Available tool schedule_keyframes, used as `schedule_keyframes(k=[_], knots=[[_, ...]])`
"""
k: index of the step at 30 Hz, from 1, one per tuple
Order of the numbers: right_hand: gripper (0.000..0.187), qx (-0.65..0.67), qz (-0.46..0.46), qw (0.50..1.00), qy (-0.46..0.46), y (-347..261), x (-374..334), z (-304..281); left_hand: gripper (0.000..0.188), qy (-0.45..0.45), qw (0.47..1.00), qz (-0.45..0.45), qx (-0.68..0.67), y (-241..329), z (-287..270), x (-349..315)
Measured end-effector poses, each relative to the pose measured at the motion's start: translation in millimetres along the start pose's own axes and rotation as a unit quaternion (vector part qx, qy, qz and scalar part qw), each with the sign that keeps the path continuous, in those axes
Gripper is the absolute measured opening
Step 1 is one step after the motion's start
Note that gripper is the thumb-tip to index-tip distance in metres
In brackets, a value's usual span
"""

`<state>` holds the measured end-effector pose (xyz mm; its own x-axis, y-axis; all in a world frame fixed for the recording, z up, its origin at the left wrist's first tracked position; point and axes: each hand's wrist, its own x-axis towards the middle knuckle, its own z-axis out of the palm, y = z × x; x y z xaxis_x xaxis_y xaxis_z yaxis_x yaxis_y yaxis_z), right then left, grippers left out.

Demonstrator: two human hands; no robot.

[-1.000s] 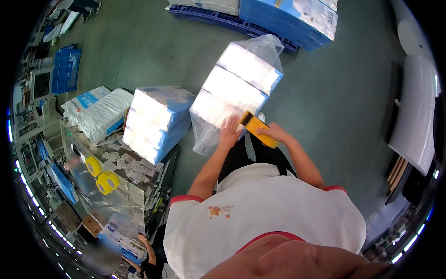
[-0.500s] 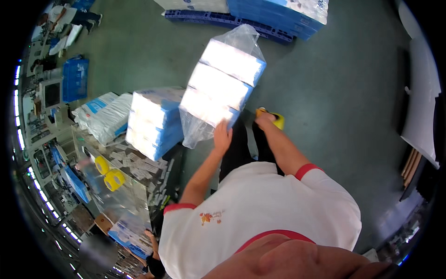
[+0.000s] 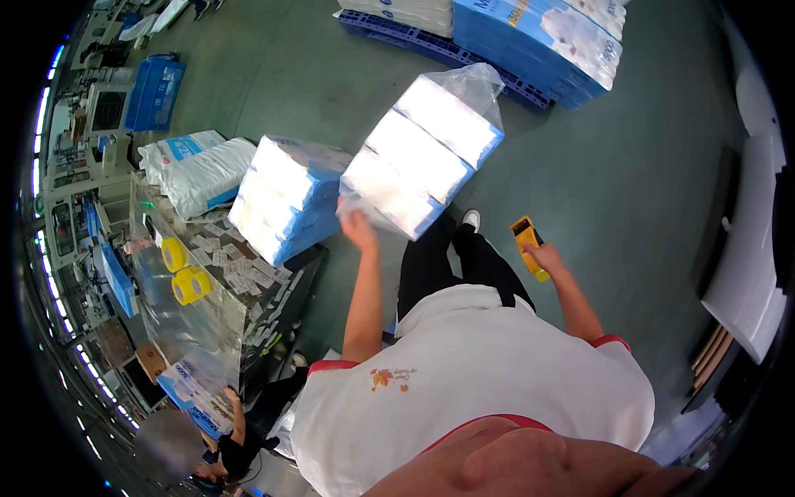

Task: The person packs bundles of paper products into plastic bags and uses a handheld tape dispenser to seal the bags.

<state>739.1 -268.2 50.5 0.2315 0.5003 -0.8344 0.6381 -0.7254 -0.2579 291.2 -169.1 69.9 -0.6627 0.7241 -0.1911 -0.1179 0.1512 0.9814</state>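
Note:
In front of me a clear plastic bag (image 3: 474, 79) wraps a stack of white-and-blue tissue packs (image 3: 422, 157), tilted to the right. My left hand (image 3: 358, 229) is at the bag's loose near-left end, fingers closed on the film and partly hidden by it. Out to the right, apart from the stack, my right hand (image 3: 542, 258) grips a yellow-and-black tape dispenser (image 3: 527, 240). Another wrapped stack of tissue packs (image 3: 286, 199) stands just left of the bagged one, on the table's corner.
The left-hand table (image 3: 219, 331) bears yellow tape rolls (image 3: 190, 285), scattered labels (image 3: 236, 269) and a white plastic package (image 3: 207, 176). A co-worker (image 3: 236, 443) handles a blue-and-white pack there. Ahead, a blue pallet (image 3: 406, 40) carries large wrapped packs (image 3: 538, 50).
My left hand has moved from the stack's near side to the bag's loose left end. My right hand has swung right with the tape dispenser, away from the stack and my legs.

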Motion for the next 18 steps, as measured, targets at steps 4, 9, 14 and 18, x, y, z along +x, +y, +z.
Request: schedule_keyframes(k=[4, 9, 14, 18], knots=[[0.052, -0.007, -0.112, 0.994, 0.004, -83.4, -22.5, 7.1, 0.047, -0.145, 0.971, 0.106, 0.155, -45.4, 65.8, 16.4], [0.057, 0.038, -0.318, 0.944, -0.077, -237.5, -61.8, 15.0, 0.042, -0.276, 0.938, 0.097, 0.185, -75.1, 105.1, 23.9], [0.055, -0.165, -0.518, 0.827, -0.143, -370.8, -49.9, 68.0, 0.038, -0.361, 0.925, 0.109, 0.036, -83.0, 86.1, -1.5], [0.059, -0.252, -0.528, 0.777, -0.231, -422.0, -15.1, 113.4, 0.025, -0.337, 0.833, 0.307, 0.312, -35.1, 38.6, -34.4]])
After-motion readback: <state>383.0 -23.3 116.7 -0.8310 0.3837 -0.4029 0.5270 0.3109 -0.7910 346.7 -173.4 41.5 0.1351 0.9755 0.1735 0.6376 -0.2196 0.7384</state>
